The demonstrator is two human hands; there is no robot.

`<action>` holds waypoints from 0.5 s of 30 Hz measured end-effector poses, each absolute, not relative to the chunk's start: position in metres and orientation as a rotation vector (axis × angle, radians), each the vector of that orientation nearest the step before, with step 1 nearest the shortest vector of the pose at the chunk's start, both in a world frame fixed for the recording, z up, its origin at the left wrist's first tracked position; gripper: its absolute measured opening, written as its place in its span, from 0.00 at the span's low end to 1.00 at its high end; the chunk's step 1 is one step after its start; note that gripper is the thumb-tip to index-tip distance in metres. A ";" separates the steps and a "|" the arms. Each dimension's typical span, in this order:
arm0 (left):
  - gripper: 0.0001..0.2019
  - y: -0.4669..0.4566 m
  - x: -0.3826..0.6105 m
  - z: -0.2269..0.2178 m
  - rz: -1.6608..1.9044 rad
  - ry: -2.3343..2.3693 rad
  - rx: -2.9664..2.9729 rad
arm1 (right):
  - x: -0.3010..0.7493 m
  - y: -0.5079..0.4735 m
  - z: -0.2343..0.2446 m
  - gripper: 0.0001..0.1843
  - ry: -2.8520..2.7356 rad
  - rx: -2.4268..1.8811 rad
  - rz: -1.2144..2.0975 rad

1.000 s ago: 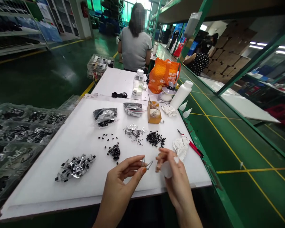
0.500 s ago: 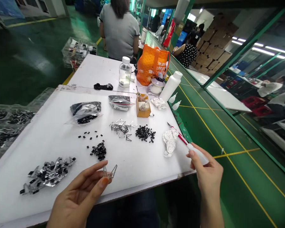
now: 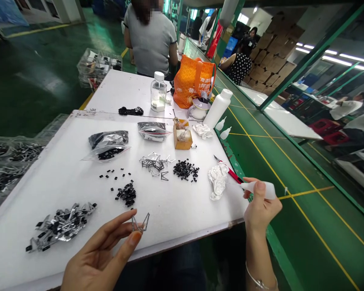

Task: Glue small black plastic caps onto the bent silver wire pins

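Observation:
Between thumb and fingers, my left hand [image 3: 109, 246] pinches a small metal frame [image 3: 143, 222] with two splayed arms, above the table's near edge. My right hand [image 3: 261, 206] is closed round a white squeeze bottle [image 3: 268, 190] with a tapered nozzle pointing left. Just beyond that nozzle lie red-handled tweezers [image 3: 235, 175] and crumpled white tissue [image 3: 217, 180]. Ahead of my left hand is a pile of small black pieces [image 3: 127, 195]. To its left are heaped metal frames with black pieces [image 3: 62, 224]. Loose metal frames [image 3: 153, 163] and another black pile [image 3: 185, 170] lie farther back.
Zip bags [image 3: 109, 143] of black parts, a small wooden box [image 3: 183, 139], a white bottle [image 3: 218, 108], a clear jar [image 3: 158, 93] and an orange bag [image 3: 194, 83] stand toward the back. A person in grey [image 3: 151, 40] sits beyond. Crates [image 3: 9, 169] flank the left.
My right hand has turned its wrist and tipped the squeeze bottle closer to level, nozzle to the left. My left hand keeps its pinch on the metal frame, almost in place.

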State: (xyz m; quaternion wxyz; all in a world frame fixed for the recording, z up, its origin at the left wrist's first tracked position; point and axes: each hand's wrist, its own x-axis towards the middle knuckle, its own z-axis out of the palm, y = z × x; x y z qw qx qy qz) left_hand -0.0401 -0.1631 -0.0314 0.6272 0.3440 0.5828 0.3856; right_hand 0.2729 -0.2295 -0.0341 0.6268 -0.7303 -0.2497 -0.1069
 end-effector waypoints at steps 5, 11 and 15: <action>0.21 -0.165 -0.034 -0.030 0.925 1.312 0.794 | 0.270 -0.225 -0.030 0.24 -0.541 -1.606 -0.271; 0.17 -0.173 -0.022 -0.015 0.955 1.301 1.003 | 0.232 -0.226 -0.004 0.27 -0.520 -1.339 -0.185; 0.10 -0.181 -0.009 0.005 0.985 1.197 1.209 | 0.187 -0.241 0.013 0.30 -0.935 -1.196 -0.011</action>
